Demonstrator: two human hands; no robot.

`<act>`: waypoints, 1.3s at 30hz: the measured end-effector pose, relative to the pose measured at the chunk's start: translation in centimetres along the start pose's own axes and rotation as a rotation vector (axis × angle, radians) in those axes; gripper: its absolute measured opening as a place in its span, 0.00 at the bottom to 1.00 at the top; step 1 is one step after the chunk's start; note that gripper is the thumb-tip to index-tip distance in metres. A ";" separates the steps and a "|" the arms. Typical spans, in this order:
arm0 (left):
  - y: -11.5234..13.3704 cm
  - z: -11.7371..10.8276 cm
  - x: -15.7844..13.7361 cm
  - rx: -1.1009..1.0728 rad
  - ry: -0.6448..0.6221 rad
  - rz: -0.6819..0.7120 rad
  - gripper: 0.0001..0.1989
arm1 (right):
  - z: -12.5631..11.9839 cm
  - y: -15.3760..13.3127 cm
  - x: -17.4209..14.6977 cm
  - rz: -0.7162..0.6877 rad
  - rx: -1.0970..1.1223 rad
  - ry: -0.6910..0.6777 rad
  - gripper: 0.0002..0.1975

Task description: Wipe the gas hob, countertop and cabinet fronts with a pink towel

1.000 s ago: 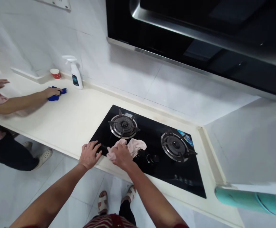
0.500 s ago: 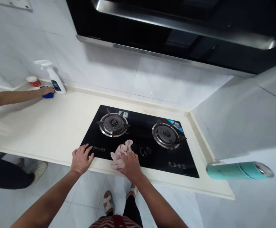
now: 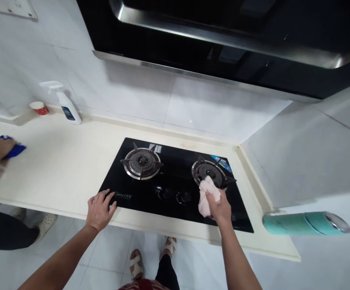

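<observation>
A pink cloth (image 3: 206,196) is bunched in my right hand (image 3: 220,207), fingers closed round it. The cloth is over the front of the black gas stove (image 3: 175,173), just before the right burner (image 3: 210,172), and overlaps its near rim. My left hand (image 3: 100,210) rests with fingers spread at the stove's front left corner, on the counter edge, holding nothing. Two dark knobs (image 3: 183,197) sit between the hands. Farther left stands the other burner (image 3: 143,162), with its metal pan supports.
At left, another person's hand (image 3: 0,148) presses a blue cloth (image 3: 16,151) on the cream counter (image 3: 63,161). A white spray bottle (image 3: 68,106) and red paper cup (image 3: 39,108) stand by the wall. A teal flask (image 3: 306,223) is at right. The range hood (image 3: 223,52) overhangs.
My right hand has carried the pink cloth rightward from the knobs to the right burner. My left hand stays about where it was. The other person's blue cloth has moved left and nearer.
</observation>
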State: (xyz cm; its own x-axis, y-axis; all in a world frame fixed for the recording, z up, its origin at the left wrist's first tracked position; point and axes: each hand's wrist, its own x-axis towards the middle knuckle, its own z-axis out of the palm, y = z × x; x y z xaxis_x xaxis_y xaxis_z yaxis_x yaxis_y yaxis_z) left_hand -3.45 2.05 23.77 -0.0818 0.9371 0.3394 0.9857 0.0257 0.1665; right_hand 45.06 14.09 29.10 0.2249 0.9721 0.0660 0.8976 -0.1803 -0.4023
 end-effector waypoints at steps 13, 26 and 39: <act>-0.3 0.2 0.1 0.020 0.011 0.005 0.20 | 2.6 -2.0 -0.7 -0.090 -0.294 -0.129 0.26; 0.5 0.0 -0.2 -0.032 -0.001 -0.027 0.19 | 4.9 2.9 -7.4 -0.038 -0.310 0.095 0.29; 1.3 -0.5 -0.8 -0.070 -0.066 -0.063 0.17 | 10.5 -15.2 -14.0 -0.554 -0.151 -0.257 0.22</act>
State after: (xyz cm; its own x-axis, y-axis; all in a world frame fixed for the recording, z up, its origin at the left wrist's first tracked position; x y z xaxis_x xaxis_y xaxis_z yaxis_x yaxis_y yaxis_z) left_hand -2.19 1.15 24.14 -0.1308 0.9555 0.2645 0.9661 0.0630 0.2503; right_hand 24.29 4.79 24.70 -0.3706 0.9288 -0.0010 0.9026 0.3599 -0.2362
